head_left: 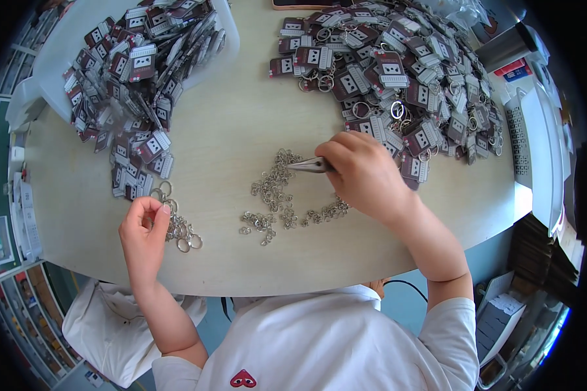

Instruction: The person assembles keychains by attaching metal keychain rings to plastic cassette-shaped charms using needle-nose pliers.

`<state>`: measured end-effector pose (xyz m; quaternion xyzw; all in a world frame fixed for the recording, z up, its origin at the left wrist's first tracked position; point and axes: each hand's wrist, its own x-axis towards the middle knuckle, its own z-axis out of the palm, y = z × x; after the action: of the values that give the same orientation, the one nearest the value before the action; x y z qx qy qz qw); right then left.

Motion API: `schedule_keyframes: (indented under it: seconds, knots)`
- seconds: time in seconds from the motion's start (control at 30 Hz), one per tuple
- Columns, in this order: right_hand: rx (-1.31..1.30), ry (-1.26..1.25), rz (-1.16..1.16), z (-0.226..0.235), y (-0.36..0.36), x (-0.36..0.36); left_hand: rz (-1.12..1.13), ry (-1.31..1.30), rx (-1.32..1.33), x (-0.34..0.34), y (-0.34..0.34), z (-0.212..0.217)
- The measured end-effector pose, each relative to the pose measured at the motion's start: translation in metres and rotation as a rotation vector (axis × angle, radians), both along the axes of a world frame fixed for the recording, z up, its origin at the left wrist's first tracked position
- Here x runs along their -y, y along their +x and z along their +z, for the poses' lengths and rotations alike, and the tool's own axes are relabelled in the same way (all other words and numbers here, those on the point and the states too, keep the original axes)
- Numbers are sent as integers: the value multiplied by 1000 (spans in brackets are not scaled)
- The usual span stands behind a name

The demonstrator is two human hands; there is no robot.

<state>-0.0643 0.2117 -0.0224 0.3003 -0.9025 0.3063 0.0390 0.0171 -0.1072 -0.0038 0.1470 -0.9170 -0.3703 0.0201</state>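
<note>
One pair of pliers (pixel 310 165) is in the grip of the right hand (pixel 366 171), over the middle of the table, and we see its slim nose pointing to the person's left. Its long axis runs nearly level across the view, from the curled fingers toward the upper part of a scattered heap of small metal rings (pixel 274 189). The right hand is closed firmly, with the handles mostly hidden inside it; we cannot tell whether the tip touches a ring or how far its jaws are parted. The small rings spread below the nose in loose clusters, one of them trailing to the right beneath the hand. Further left, the left hand (pixel 143 228) has its thumb and forefinger drawn close together at a pile of larger key rings (pixel 184 231); we cannot tell whether a ring is pinched between them. Beyond that hand, flat dark-and-grey tags (pixel 137 85) spill toward us from a translucent white tub (pixel 231 45) at the upper left. Beyond the right hand we find a broad mound of similar tags (pixel 388 72), many with key rings attached, and past its far right side a dark metallic cylinder (pixel 507 49) lies tilted. Nearest to us are the person's white shirt (pixel 332 339) and, lower left, a white cloth bag (pixel 98 322) beside the pale table (pixel 241 111).
</note>
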Motion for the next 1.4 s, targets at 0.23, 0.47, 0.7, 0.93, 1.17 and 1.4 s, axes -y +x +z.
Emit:
schedule_keyframes:
  seconds: [0.23,0.47,0.7,0.93,1.17,1.4]
  knots:
    - [-168,216,15,-11,-1,19,87,698,-45,-30,0,-1]
    - [443,-473,-2,10,16,23,191,1569,156,-88,3,-19]
    - [1140,-847,60,14,31,29,52,2149,306,-111,1,-13]
    - [1314,-1022,202,15,35,32,-133,2401,305,-116,3,-11]
    - [1528,-1053,197,15,34,31,-337,2254,269,-114,5,-8]
    - [1746,-1048,281,20,33,29,-459,1999,248,-112,5,-1]
